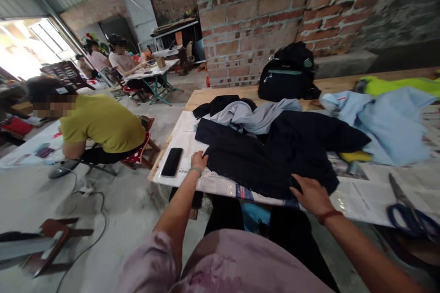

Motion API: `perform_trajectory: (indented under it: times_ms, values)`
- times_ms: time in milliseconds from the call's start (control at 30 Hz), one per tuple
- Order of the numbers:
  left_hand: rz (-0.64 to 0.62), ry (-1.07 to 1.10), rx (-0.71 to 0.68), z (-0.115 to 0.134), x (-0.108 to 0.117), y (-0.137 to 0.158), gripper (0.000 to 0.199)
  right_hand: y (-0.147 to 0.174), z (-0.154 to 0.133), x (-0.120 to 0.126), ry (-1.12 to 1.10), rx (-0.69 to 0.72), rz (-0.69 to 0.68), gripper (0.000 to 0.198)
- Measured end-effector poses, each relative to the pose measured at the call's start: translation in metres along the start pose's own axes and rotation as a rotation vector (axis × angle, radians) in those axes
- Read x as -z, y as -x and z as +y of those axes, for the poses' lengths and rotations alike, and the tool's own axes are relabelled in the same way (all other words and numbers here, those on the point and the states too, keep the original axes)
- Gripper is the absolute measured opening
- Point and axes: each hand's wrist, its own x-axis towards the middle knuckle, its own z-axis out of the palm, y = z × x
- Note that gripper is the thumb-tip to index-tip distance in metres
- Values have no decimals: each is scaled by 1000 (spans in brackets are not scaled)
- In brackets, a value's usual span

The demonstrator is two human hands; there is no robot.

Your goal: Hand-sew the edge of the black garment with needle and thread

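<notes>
A dark navy garment (240, 160) lies spread along the front edge of the newspaper-covered table (364, 197), with a line of light marks, perhaps stitches, near its lower edge. My left hand (199, 161), a green bracelet at its wrist, pinches the garment's left end. At its right part, my right hand (312, 196) grips the front edge between thumb and fingers, a dark fold showing there. A black phone (172, 162) rests just left of my left hand. Behind the navy cloth lies a crumpled grey garment (240, 114).
Blue-handled scissors (407, 210) lie at the right front. Light blue cloth (395, 123), yellow-green cloth (402, 86) and a black backpack (288, 73) are farther back, before a brick wall. At left, a person in a yellow-green shirt (103, 121) sits at another table; more people sit beyond.
</notes>
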Motion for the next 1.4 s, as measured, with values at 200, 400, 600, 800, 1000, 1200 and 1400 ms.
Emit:
perform_trajectory:
  times_ms: [200, 400, 600, 800, 1000, 1200, 1400]
  values:
    - [-230, 112, -7, 19, 0, -6, 16, 7, 14, -4, -193, 125, 202, 21]
    - [-396, 453, -91, -20, 36, 65, 17, 55, 28, 5, -208, 185, 286, 20]
    - [-621, 428, 228, -69, 37, 141, 19, 78, 35, -16, -147, 241, 205, 22]
    - [-271, 10, -4, -60, 37, 141, 14, 75, 34, -16, -165, 191, 97, 22]
    - [-149, -165, -479, -16, 27, 97, 53, 72, 31, -9, -205, 146, 89, 24]
    - [-436, -310, -518, 3, 13, 71, 14, 61, 42, 7, -189, 144, 54, 15]
    - [-119, -159, -666, 46, 62, 32, 6, 0, 58, 57, -183, 197, 135, 17]
